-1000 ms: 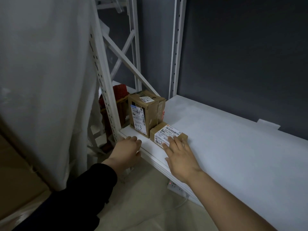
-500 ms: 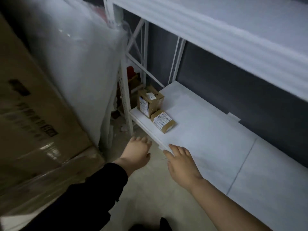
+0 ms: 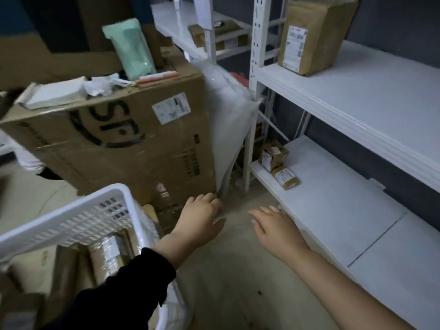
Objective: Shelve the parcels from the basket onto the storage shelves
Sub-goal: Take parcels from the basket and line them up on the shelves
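Now: both grips empty, fingers loose and apart. The left grip (image 3: 201,220) hangs by the bottom corner of the big carton (image 3: 119,144); the right grip (image 3: 276,227) is over the floor, just beside the lower shelf (image 3: 333,198) edge. The white basket (image 3: 71,210) at my lower left holds several wrapped brown parcels (image 3: 112,253), one in bubble wrap. The lower shelf's left end carries an upright box (image 3: 272,154) with a flat box (image 3: 285,178) just in front. The upper shelf (image 3: 357,91) has one tall brown parcel (image 3: 309,36). A green pouch (image 3: 133,48) and papers sit atop the carton.
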